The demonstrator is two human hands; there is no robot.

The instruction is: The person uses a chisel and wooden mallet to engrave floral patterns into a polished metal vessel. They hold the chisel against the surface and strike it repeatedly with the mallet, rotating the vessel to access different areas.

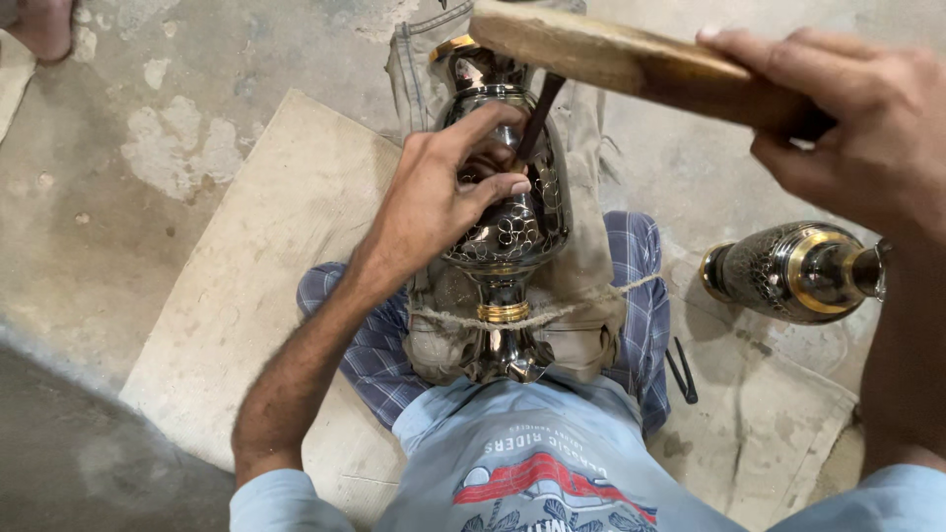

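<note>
- Left hand point(443, 192): rests on the belly of the vase point(507, 232); fingers pinched together on a thin dark chisel point(537, 118), whose tip meets the vase surface beneath the fingers.
- Right hand point(847, 108): raised at the upper right of the view; fingers wrapped shut around the handle of a wooden mallet point(611, 54), whose head reaches left to a point above the vase neck.
- Vase: dark polished metal with engraved flower patterns and brass bands at rim and stem; it lies lengthwise along the person's lap, rim pointing away, foot close to the body.
- Cloth point(581, 256): beige, folded under and beside the vase, between it and the legs.
- Cord point(562, 310): a rough twine drawn across the vase stem, at the brass band, and over the cloth on either side.
- Legs point(645, 296): in blue checked fabric, on both sides of the vase; a light blue printed shirt point(532, 453) fills the lower edge of the view.
- Second vase point(798, 271): same dark engraved finish with brass bands, lying on its side on the floor to the right, apart from the person's legs.
- Small dark tool point(682, 372): on the mat, just beside the right leg.
- Mat point(266, 286): pale sheet on the concrete floor point(99, 246), under the person.
- Another person's foot point(39, 25): at the floor's upper left corner.
</note>
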